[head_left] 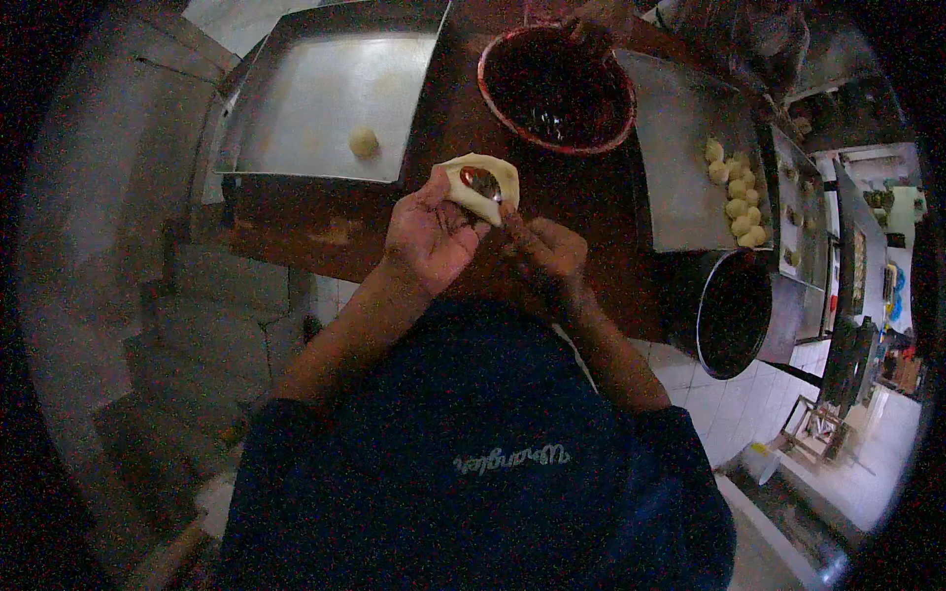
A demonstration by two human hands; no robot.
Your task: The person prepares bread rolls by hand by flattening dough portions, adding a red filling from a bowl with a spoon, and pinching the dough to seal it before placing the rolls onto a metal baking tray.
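Observation:
My left hand [431, 239] holds up a flat round piece of pale dough [471, 164], its edges bent upward. A shiny dark oval, which looks like the bowl of a spoon [483, 183] with dark red filling, rests on the dough. My right hand [548, 258] is closed at the lower right of the dough, with its fingers around the spoon's handle, mostly hidden. Beyond my hands stands a round red-rimmed basin [558, 91] of dark glossy filling. One dough ball [364, 143] lies in the large metal tray [305, 94] at the left.
To the right, a second metal tray [680, 177] holds several dough balls [741, 197]. Below it is a dark round pot [734, 315], close to my right forearm. Another person's hand [596, 22] is at the basin's far rim. The brown table [335, 229] ends near my body.

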